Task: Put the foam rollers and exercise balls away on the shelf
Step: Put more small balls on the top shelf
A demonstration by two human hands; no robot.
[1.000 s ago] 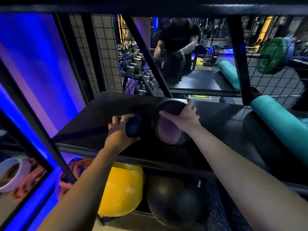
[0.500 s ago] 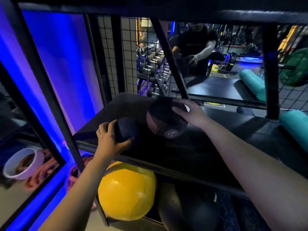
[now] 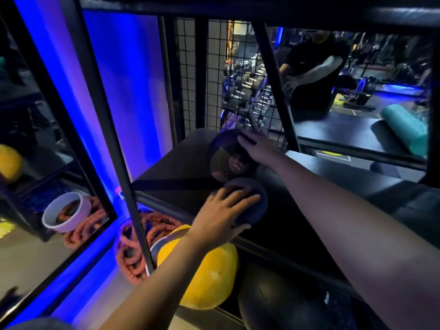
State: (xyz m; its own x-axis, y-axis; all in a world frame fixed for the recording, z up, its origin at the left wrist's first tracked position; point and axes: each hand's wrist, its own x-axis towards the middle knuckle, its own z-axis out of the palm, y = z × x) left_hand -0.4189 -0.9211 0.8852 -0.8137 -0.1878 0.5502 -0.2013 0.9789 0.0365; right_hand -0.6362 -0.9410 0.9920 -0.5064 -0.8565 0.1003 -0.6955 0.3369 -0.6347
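Two dark balls rest on the black shelf board. My left hand is spread over the smaller dark blue ball at the shelf's front edge, fingers wrapped on its top. My right hand lies on the right side of the larger dark ball, which sits further back near the mesh. A teal foam roller shows at the far right, apparently in the mirror behind the shelf.
A yellow ball and a black ball sit on the lower level. An orange rope coil lies by the black upright post. Wire mesh backs the shelf. A person stands in the mirror.
The larger ball has rolled further back and left on the shelf under my right hand. My left hand now rests on top of the smaller ball. The view shifted left.
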